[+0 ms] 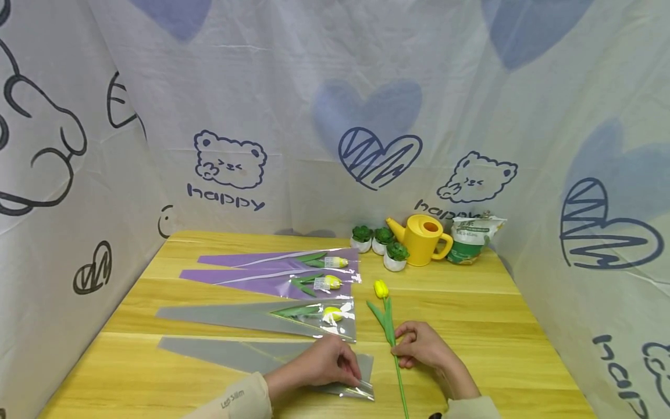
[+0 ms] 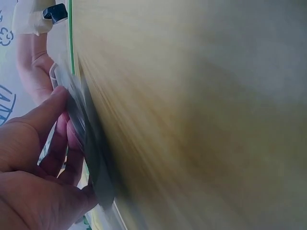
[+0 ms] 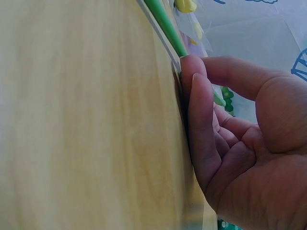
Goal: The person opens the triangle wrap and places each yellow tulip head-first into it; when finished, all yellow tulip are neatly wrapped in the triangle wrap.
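My left hand [image 1: 331, 362] pinches the wide right end of a grey flower sleeve [image 1: 230, 352], which lies flat with its narrow end to the left. In the left wrist view, thumb and fingers hold the edge of the sleeve [image 2: 93, 143]. My right hand [image 1: 423, 347] pinches the stem of a yellow artificial tulip [image 1: 388, 327] just below its leaves. The flower head points away from me, and the stem runs toward the table's front. The right wrist view shows thumb and fingertips at the green stem [image 3: 165, 26], close to the tabletop.
Above the grey sleeve lie another grey sleeve [image 1: 220, 319] and two purple sleeves [image 1: 225, 281], each with a yellow tulip inside. Small potted succulents [image 1: 395, 260], a yellow watering can [image 1: 419, 244] and a green-white bag [image 1: 467, 247] stand at the back right. Printed cloth surrounds the wooden table [image 1: 471, 302].
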The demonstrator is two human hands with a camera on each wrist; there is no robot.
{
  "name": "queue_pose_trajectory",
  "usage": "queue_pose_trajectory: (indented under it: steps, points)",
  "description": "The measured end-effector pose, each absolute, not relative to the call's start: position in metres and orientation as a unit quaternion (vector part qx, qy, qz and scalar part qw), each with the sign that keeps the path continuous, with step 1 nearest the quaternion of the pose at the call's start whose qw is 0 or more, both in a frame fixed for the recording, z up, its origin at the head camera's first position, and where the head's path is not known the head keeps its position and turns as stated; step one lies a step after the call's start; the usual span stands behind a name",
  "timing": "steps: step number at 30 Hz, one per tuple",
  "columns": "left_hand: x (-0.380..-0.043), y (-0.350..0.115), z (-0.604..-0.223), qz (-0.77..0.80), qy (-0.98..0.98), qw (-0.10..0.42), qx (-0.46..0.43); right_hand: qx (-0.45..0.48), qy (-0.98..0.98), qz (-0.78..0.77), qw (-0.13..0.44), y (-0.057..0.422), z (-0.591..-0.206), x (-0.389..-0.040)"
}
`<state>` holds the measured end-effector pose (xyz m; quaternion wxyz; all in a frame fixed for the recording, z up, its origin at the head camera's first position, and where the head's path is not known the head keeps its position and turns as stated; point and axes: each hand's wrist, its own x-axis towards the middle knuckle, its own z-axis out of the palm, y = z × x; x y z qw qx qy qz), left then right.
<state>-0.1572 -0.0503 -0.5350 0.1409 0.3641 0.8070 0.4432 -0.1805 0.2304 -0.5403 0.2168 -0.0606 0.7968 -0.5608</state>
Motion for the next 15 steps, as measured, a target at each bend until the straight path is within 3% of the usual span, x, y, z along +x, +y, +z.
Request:
queue_pose_trajectory:
  steps: [15]
  points:
    - [-0.1578, -0.053, -0.5326, 0.447, 0.802, 0.151, 0.367, -0.061, 0.794, -0.564, 0.219, 0.231, -0.5407, -0.1811]
